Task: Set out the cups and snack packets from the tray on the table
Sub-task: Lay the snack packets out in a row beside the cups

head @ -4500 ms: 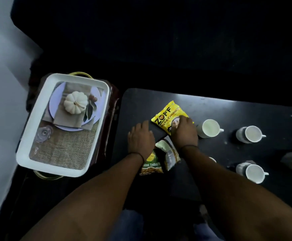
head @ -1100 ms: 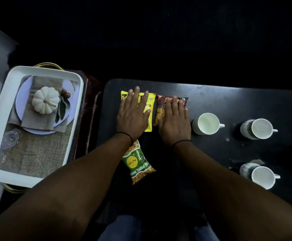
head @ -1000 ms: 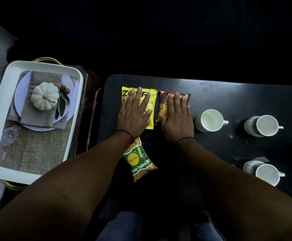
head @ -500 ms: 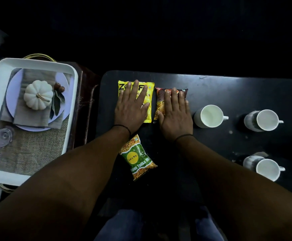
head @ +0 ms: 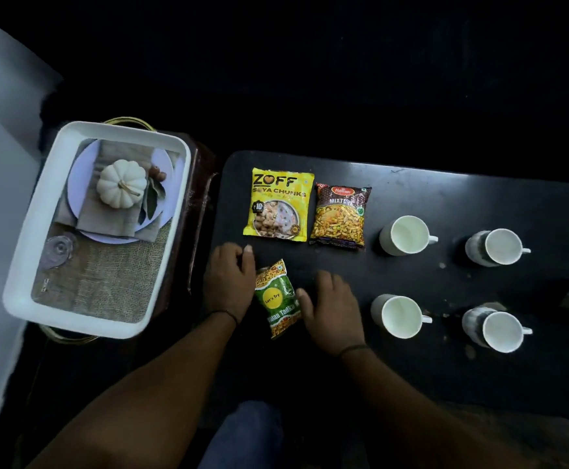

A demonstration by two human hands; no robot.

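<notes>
Left hand (head: 230, 281) and right hand (head: 332, 308) flank the green packet (head: 278, 297) near the table's (head: 445, 191) front-left corner, both loosely curled against its long edges, not clamped. Judged step: square it under the yellow packet (head: 278, 204), sliding flat from both sides. Mixture packet (head: 340, 216) lies beside the yellow one; four cups (head: 406, 235) toward the right edge. White tray (head: 33, 238) sits off the left edge. Fingertip contact unclear; far-right object dark, unreadable.
</notes>
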